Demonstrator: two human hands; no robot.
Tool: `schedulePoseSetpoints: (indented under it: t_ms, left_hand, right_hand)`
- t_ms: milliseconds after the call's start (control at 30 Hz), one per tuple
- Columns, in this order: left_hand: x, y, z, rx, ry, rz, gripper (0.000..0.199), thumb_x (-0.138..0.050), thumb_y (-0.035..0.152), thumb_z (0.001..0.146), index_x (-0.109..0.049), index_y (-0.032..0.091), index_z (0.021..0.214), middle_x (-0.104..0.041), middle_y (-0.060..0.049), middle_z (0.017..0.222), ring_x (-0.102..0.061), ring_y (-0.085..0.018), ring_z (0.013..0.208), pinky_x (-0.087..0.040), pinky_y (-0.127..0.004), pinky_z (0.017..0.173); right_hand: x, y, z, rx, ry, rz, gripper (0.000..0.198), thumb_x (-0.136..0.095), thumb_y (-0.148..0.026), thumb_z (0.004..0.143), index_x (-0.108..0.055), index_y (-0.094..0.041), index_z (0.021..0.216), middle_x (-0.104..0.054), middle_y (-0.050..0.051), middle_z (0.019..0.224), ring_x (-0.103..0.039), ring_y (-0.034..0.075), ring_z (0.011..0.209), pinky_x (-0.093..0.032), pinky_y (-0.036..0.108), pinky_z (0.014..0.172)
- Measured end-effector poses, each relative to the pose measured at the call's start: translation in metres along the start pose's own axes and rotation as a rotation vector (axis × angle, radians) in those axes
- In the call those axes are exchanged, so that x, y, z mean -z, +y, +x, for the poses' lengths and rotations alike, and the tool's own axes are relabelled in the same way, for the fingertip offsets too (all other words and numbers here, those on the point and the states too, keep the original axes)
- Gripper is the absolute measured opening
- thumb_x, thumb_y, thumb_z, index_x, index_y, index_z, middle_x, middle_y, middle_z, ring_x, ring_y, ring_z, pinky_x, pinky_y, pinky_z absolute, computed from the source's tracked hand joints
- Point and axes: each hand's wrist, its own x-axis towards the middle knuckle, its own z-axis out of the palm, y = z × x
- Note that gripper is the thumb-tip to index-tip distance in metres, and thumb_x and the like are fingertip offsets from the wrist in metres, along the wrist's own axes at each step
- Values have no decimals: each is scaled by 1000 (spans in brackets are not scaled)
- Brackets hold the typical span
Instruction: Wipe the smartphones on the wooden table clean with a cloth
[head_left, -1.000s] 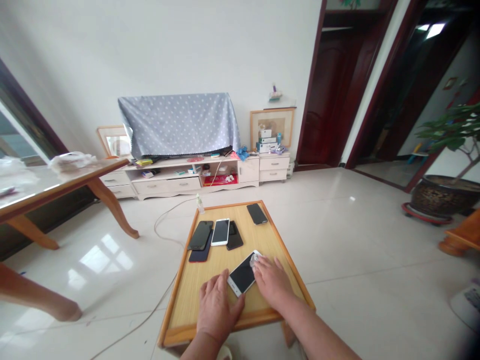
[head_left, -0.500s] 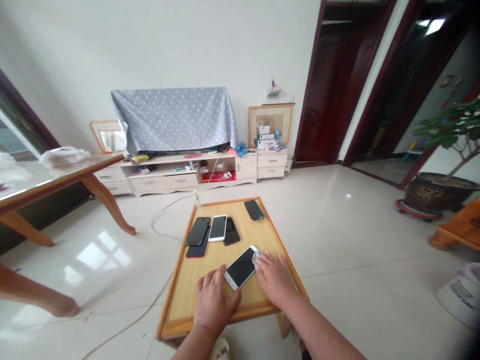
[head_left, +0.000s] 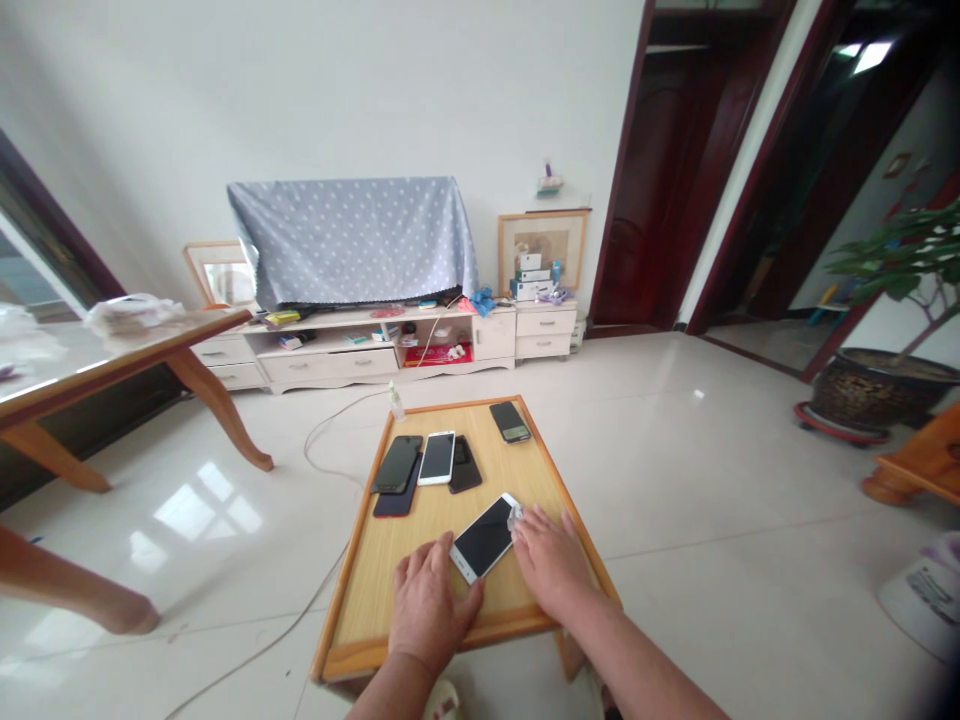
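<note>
A white smartphone (head_left: 484, 540) with a dark screen lies slanted on the small wooden table (head_left: 367, 620). My left hand (head_left: 429, 603) steadies its near end, thumb at the bottom edge and fingers along the left corner. At the phone's far right end, my right hand (head_left: 551, 560) presses a small crumpled whitish wipe (head_left: 515, 516) under its fingertips. Behind them lie another white phone (head_left: 436, 458), a black phone (head_left: 465, 467), and a dark phone (head_left: 397, 464) resting partly over a dark blue one (head_left: 396, 500). One more black phone (head_left: 511, 423) sits at the back right.
A small clear bottle (head_left: 396, 403) stands at the table's back left corner. A cable (head_left: 307, 590) runs over the floor on the left. Beyond are a larger table (head_left: 202, 340), a low white cabinet (head_left: 330, 365) and a potted plant (head_left: 862, 390).
Both hands and the phone stay nearly in place; the whole view has shifted slightly. A pale greenish patch now shows on the near end of the back right phone.
</note>
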Motion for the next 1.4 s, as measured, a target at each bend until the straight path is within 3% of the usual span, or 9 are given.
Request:
schedulePoseSetpoints:
  t_ms: [167, 400, 667, 867, 1100, 1300, 1400]
  left_hand:
    - [-4, -5, 0, -26, 5, -5, 56, -63, 42, 79, -52, 20, 130, -65, -11, 123, -54, -27, 121, -32, -41, 105]
    - [-1, -1, 1, -16, 7, 4, 54, -63, 38, 78, -53, 20, 128, -65, -11, 123, -54, -27, 120, -32, -42, 105]
    - [-4, -4, 3, -14, -30, -11, 53, -59, 35, 79, -52, 21, 130, -64, -11, 126, -53, -26, 122, -31, -42, 106]
    - [-5, -3, 4, -18, 15, 17, 55, -61, 40, 80, -52, 20, 130, -64, -11, 124, -54, -27, 121, -32, -42, 106]
    - [-11, -13, 5, -48, -43, 17, 54, -57, 30, 80, -49, 21, 132, -63, -10, 129, -52, -25, 124, -31, -41, 108]
    - [-8, -5, 6, -28, 6, 32, 55, -59, 42, 81, -52, 18, 130, -64, -11, 126, -53, -26, 122, -32, -42, 106]
    - [-7, -6, 7, -29, -10, 33, 54, -57, 39, 82, -52, 18, 130, -64, -11, 127, -52, -26, 122, -32, -42, 107]
  right_hand:
    - [-10, -30, -24, 222, -46, 83, 42, -30, -33, 102, -61, -26, 130, -56, 5, 141, -40, 24, 139, -6, 51, 120]
    - [0, -9, 0, 19, 0, 30, 41, -30, -30, 101, -64, -28, 125, -57, 4, 140, -42, 27, 137, -10, 57, 118]
    - [-6, -41, -21, 257, -65, 137, 41, -30, -32, 103, -60, -27, 130, -57, 5, 140, -44, 22, 136, -4, 50, 121]
    - [-1, -21, 2, 50, -24, 84, 42, -29, -31, 102, -65, -26, 124, -59, 7, 138, -46, 26, 134, -8, 55, 119]
    - [-13, -43, -13, 246, -73, 180, 41, -32, -34, 103, -58, -27, 134, -56, 4, 142, -43, 20, 137, -5, 47, 122]
    - [-4, -23, 10, 36, -11, 89, 43, -29, -31, 103, -64, -24, 125, -57, 8, 140, -44, 25, 135, -9, 52, 120]
    - [-8, -27, 6, 84, -36, 104, 43, -29, -32, 103, -62, -22, 129, -55, 8, 142, -42, 24, 137, -9, 50, 121]
